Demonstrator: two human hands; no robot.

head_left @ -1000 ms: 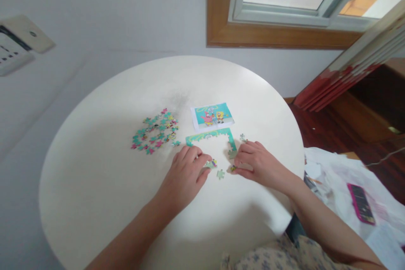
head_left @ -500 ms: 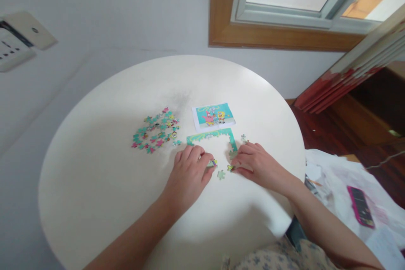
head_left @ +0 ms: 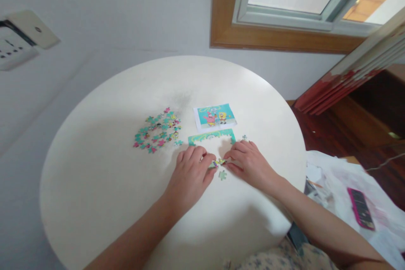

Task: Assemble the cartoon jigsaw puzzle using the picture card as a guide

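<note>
My left hand (head_left: pixel 191 171) is closed on joined puzzle pieces (head_left: pixel 213 164) at the lower edge of a partly assembled jigsaw border (head_left: pixel 211 136). Between the thumb and fingers of my right hand (head_left: pixel 248 160) is a yellowish puzzle piece (head_left: pixel 222 162), held against the end of those joined pieces. Whether the two interlock I cannot tell. A loose pale green puzzle piece (head_left: pixel 222 175) lies just below them. Beyond the border is a printed reference picture (head_left: pixel 217 117) with a pink and a yellow cartoon figure. Both hands hide the border's sides.
Loose puzzle pieces (head_left: pixel 158 130) are spread left of the border on the round white table (head_left: pixel 104 185). Another small piece (head_left: pixel 244 137) lies beyond my right hand. A pink-edged phone (head_left: pixel 360 208) rests on white sheeting at the right. The wall and window stand behind the table.
My right hand has moved left with the yellowish puzzle piece, closing the gap to the pieces under my left hand. My left hand has stayed nearly in place.
</note>
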